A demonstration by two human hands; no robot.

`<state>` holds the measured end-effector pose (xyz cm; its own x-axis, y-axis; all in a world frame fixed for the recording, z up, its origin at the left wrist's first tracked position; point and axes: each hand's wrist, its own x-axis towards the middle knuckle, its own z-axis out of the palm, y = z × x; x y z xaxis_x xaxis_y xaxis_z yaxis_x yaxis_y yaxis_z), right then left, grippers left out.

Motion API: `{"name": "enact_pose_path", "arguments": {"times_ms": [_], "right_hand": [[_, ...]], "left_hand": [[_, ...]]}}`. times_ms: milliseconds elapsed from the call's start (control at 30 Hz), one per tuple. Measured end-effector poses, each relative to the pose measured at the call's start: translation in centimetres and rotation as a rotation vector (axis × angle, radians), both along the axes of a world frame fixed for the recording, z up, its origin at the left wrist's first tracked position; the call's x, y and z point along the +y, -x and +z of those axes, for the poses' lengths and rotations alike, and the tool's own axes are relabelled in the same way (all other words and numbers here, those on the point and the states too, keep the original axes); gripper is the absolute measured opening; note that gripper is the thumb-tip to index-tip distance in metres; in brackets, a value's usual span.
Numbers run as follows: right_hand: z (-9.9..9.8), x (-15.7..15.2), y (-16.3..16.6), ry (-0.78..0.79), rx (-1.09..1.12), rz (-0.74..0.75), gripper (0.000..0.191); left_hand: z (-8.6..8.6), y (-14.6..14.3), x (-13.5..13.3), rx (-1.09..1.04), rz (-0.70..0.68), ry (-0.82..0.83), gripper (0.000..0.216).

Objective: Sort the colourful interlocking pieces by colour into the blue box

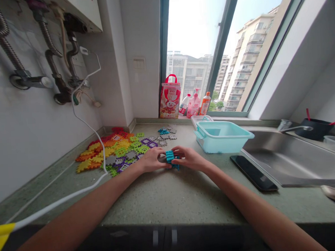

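Note:
My left hand [151, 159] and my right hand [188, 157] meet over the grey speckled counter [165, 195], fingers curled around a small blue toothed building piece [170, 156], with a grey piece partly hidden between them. Both hands grip the joined pieces just above the counter. A heap of flat interlocking pieces [112, 151] in red, orange, yellow, green, purple and grey lies to the left against the wall. A few grey and blue pieces [165, 132] sit farther back.
A light blue plastic tub [222, 137] stands right of my hands. A black phone [253, 172] lies beside a steel sink [287, 160]. A white cable [80, 119] hangs from wall pipes. A red bag [170, 97] and bottles [196, 103] stand at the window sill.

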<state>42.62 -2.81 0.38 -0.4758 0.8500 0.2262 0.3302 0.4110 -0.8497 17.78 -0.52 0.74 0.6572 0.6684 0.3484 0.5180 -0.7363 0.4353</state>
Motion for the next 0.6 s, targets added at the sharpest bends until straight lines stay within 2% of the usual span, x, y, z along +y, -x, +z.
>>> {"name": "enact_pose_path", "arguments": {"times_ms": [100,233,600], "right_hand": [[0.27,-0.2,0.07,-0.084,-0.066,-0.003,0.059],[0.64,-0.52,0.34,-0.118,-0.049,0.039,0.05],[0.69,-0.44,0.07,-0.138,-0.089,0.084,0.05]], "left_hand": [[-0.13,0.01,0.01,-0.021,0.03,0.059,0.05],[-0.06,0.06,-0.12,-0.079,0.014,0.139,0.065],[0.1,-0.01,-0.14,-0.042,0.018,0.132,0.058]]}}
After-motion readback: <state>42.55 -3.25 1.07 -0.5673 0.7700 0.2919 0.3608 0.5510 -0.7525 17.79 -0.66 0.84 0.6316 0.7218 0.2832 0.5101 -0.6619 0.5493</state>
